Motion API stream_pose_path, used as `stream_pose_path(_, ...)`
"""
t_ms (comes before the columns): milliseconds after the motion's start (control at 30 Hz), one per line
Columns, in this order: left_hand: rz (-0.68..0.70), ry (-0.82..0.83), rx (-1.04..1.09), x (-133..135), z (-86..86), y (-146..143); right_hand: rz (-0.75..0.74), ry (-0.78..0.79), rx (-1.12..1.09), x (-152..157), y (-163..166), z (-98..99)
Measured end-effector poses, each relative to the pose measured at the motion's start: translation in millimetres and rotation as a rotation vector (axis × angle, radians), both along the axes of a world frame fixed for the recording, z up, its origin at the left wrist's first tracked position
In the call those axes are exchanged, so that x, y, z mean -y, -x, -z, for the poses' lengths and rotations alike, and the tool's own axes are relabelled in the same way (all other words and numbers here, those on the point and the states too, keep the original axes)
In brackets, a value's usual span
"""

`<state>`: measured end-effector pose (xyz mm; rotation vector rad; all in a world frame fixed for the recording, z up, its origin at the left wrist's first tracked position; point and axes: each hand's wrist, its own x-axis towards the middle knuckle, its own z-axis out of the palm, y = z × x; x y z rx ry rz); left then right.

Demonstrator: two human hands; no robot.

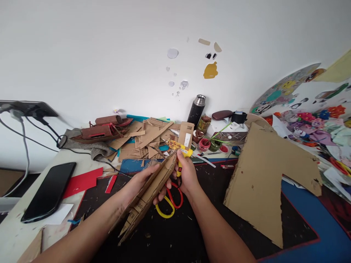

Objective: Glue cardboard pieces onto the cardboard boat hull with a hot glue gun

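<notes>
A long cardboard boat hull (150,193) with raised sides and a pointed far end lies tilted across my left hand (146,174). My left fingers wrap beneath it and hold it. My right hand (188,171) grips a yellow hot glue gun (187,151), with a pale glue stick (205,160) poking out at its back. The gun sits right at the hull's pointed tip; whether its nozzle touches the cardboard I cannot tell. Below the hands, scissors with red and yellow handles (165,216) lie on the dark mat, their blades hidden.
Brown model boats (100,132) and piled cardboard scraps (145,137) line the wall. Behind the glue gun stand a black thermos (196,109) and paint jars (204,144). A large cardboard sheet (257,182) lies right, a black phone (49,190) left. Power cables (26,153) hang at left.
</notes>
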<state>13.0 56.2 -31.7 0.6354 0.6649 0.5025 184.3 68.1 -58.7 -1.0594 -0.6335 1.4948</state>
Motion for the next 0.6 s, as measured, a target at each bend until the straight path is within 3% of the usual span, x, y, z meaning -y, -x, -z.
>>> stream_pose_path(133,0.090,0.023,-0.030,-0.8,0.6,2.6,-0.020,0.017,-0.030,0.9,-2.8,-5.5)
stream_pose_path(400,0.052,0.141,0.038,2.5,3.4,-0.6,-0.005,0.005,-0.069,-1.4,-4.6,-7.3)
stream_pose_path(600,0.123,0.119,0.060,7.1,0.8,0.1,-0.023,-0.001,-0.080,-0.4,-7.1,-11.3)
